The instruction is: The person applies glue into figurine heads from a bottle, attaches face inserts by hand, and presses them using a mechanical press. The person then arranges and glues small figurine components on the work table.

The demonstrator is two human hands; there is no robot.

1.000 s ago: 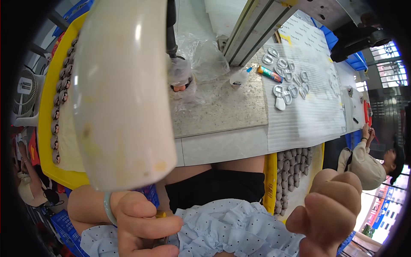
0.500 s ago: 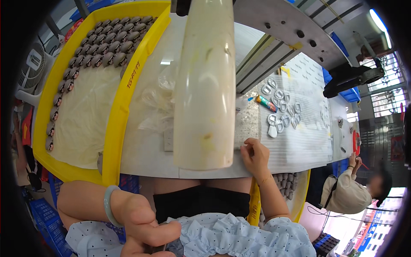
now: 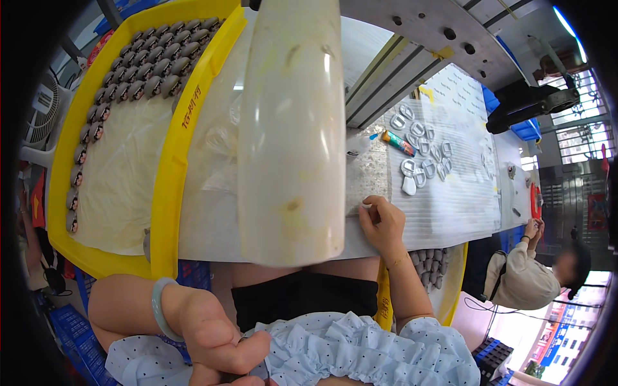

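Note:
My left hand [image 3: 222,338], with a pale green bangle [image 3: 161,309] on its wrist, is held close to my body at the lower edge. Its fingers are curled together; a sliver of something greyish shows below them, too hidden to name. On the front of the table rests my right hand [image 3: 384,224], its fingers bent inward and closed. Whatever lies between those fingertips is too small to make out. Beyond it lie several grey ring-shaped parts [image 3: 417,130] and a colourful tube [image 3: 398,143].
A large whitish cylinder [image 3: 293,141] on a metal frame [image 3: 412,71] hangs over the table's middle. At left stands a yellow tray [image 3: 168,212] with rows of grey rounded pieces [image 3: 153,61]. A co-worker [image 3: 524,276] sits at right; a fan [image 3: 42,112] stands far left.
The view has shifted slightly, so the cylinder appears farther left and larger. My right hand sits slightly higher in the picture, still closed. My left hand stays curled near my body.

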